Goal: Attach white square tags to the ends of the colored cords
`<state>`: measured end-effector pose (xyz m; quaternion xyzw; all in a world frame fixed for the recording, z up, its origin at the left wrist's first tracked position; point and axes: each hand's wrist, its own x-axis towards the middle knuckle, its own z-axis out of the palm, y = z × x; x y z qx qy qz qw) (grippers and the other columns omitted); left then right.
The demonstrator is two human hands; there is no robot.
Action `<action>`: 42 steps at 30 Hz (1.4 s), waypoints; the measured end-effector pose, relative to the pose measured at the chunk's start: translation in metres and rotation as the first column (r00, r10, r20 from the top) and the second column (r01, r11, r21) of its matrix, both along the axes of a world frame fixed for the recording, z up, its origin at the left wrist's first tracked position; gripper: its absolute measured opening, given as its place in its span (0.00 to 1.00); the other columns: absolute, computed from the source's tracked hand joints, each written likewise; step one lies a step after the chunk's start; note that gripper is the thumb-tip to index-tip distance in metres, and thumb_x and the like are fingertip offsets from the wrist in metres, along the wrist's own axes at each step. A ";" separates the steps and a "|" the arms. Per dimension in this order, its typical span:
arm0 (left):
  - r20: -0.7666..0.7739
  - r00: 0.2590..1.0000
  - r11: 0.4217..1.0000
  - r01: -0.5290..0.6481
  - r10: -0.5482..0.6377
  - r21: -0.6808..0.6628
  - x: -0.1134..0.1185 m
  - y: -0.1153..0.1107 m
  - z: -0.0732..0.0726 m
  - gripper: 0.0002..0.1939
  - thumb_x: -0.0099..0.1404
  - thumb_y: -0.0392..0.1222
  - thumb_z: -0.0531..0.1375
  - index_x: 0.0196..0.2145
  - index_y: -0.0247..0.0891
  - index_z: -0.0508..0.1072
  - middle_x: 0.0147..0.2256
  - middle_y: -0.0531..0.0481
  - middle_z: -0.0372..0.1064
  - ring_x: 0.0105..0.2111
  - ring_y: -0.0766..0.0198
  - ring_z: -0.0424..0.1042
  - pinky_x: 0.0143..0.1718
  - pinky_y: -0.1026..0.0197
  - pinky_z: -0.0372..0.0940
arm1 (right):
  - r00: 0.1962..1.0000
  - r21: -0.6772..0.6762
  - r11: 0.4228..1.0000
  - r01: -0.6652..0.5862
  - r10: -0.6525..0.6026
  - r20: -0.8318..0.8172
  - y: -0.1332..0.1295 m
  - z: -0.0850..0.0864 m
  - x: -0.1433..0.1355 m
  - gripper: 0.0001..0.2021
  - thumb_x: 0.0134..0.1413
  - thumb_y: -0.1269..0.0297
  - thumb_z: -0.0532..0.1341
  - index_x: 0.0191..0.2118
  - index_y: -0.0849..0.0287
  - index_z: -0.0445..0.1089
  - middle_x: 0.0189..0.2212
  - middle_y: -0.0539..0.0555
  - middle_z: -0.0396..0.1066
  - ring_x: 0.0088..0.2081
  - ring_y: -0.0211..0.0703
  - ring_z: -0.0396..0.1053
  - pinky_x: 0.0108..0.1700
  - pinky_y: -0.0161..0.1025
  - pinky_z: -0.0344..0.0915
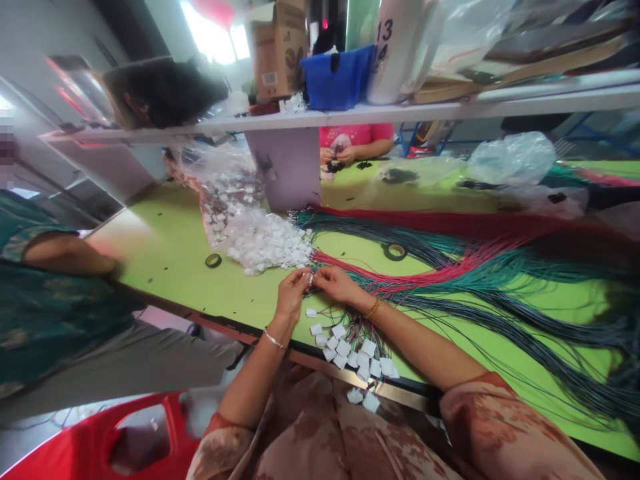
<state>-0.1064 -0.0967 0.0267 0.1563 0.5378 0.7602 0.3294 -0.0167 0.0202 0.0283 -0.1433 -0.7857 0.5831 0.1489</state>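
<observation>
My left hand (pixel 291 295) is closed in a pinch around a small white connector (pixel 311 279) above the table's near edge. Right beside it, the fingers of my right hand (pixel 341 285) are pinched together at the same connector, on what looks like a thin wire; the fingertips mostly hide it. Below my hands lie several white connectors (pixel 343 347) with coloured wires attached, some hanging over the table edge. Just beyond my hands, a heap of loose white connectors (pixel 270 243) spills from a clear plastic bag (pixel 225 173). Red wires (pixel 380 272) end close to my right hand.
Long bundles of black wires (pixel 530 360) and green wires (pixel 520 263) cover the table's right side. Two tape rolls (pixel 213 261) (pixel 395 251) lie on the green tabletop (pixel 170 280). A shelf (pixel 450 107) carries a blue bin (pixel 337 80). People sit left and opposite; a red chair (pixel 90 440) stands lower left.
</observation>
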 end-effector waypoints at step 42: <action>0.267 0.957 0.983 0.064 -0.110 0.174 -0.008 0.015 -0.011 0.08 0.54 0.35 0.65 0.34 0.32 0.76 0.31 0.48 0.72 0.27 0.71 0.67 0.29 0.68 0.61 | 0.993 0.135 0.986 0.095 -0.085 -0.077 0.019 0.015 0.006 0.09 0.46 0.62 0.57 0.25 0.62 0.65 0.19 0.46 0.61 0.23 0.32 0.53 0.27 0.31 0.50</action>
